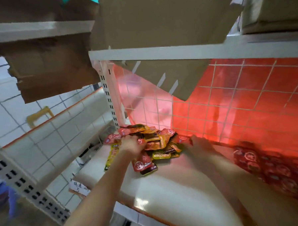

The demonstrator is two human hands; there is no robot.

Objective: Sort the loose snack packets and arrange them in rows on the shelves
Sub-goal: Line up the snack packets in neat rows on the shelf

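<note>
A loose heap of snack packets [153, 143] lies on the white shelf [166, 189], pushed up against the red tiled back wall [247, 99]. The left hand [131, 145] rests on the heap's left side, fingers curled down into the red packets there; a yellow-green packet [111, 157] lies just to the left of its wrist and a red packet [143, 164] just nearer the person than its knuckles. Whether it grips any one packet cannot be told. The right hand [200, 144] is blurred, lying at the heap's right edge with its fingertips touching a red packet [182, 138] beside the wall; how its fingers are set cannot be told. Most of the heap sits between the two hands, with green-labelled packets [161, 155] on the near side. To the right of the right forearm, a row of dark red packets [268, 168] lies along the wall. Cardboard boxes [157, 20] sit on the shelf above.
</note>
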